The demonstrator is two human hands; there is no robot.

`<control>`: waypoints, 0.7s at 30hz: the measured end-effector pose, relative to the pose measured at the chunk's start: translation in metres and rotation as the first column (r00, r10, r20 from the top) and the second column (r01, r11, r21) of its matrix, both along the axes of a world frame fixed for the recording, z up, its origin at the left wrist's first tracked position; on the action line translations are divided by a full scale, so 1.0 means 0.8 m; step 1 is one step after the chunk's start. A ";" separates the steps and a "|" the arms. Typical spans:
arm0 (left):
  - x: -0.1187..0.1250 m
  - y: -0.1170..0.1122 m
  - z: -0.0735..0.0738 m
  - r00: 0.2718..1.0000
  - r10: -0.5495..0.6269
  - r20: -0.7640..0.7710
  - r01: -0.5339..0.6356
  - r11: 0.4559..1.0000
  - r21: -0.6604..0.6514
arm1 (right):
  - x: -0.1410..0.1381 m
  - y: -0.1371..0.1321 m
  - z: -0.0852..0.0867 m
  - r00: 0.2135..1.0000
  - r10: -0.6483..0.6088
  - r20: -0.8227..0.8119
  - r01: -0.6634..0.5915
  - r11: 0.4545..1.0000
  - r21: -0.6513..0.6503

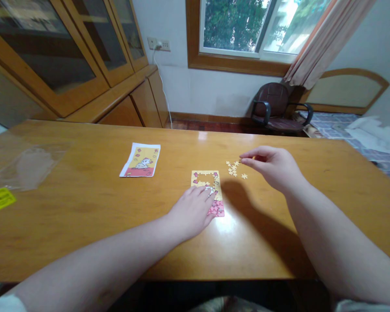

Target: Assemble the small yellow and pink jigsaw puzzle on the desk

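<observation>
A small jigsaw puzzle (pixel 219 209), yellow above and pink below, lies on the wooden table with a gap in its upper middle. My left hand (pixel 193 210) rests flat across it, fingers stretched out, and hides its left and middle part. Just right of the puzzle is a loose cluster of several puzzle pieces (pixel 233 169), pale yellow. At the right edge of that cluster, my right hand (pixel 273 167) has thumb and forefinger pinched together; whatever is between the tips is too small to make out. One puzzle piece (pixel 244 176) lies apart below these fingers.
A printed picture card (pixel 142 161) with a white animal lies left of the puzzle on the table (pixel 94 208). Farther left are a clear plastic bag (pixel 35 167) and a yellow label (pixel 0 200). Beyond the table stand a cabinet (pixel 117 86) and an armchair (pixel 274 106).
</observation>
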State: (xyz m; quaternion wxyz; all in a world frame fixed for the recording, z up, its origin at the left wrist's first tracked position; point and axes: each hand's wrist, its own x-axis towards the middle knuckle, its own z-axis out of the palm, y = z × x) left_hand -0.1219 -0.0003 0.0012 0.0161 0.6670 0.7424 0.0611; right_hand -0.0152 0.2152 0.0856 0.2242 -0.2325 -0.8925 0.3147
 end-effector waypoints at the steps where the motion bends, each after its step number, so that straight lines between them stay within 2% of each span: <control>1: 0.000 0.000 0.000 1.000 -0.002 0.001 0.002 1.000 -0.008 | -0.006 0.001 -0.003 1.000 -0.022 -0.016 0.021 0.999 -0.050; 3: 0.001 0.000 0.000 1.000 -0.006 -0.002 0.006 1.000 -0.024 | -0.019 0.001 -0.016 1.000 -0.020 -0.021 0.016 0.989 -0.149; 6: 0.001 0.001 0.002 1.000 0.003 0.002 -0.003 0.999 -0.041 | -0.038 -0.008 -0.050 0.999 0.014 0.050 -0.002 0.970 -0.244; 11: 0.002 0.001 0.003 1.000 0.017 0.019 -0.016 0.999 -0.048 | -0.052 -0.022 -0.100 0.966 0.174 0.191 -0.124 0.961 -0.247; 15: 0.003 0.001 0.003 1.000 0.018 0.025 -0.017 0.999 -0.048 | -0.053 -0.023 -0.115 0.947 0.234 0.218 -0.167 0.944 -0.286; 21: 0.003 0.002 0.004 0.999 0.018 0.033 -0.017 0.998 -0.055 | -0.054 -0.024 -0.119 0.936 0.249 0.251 -0.178 0.946 -0.272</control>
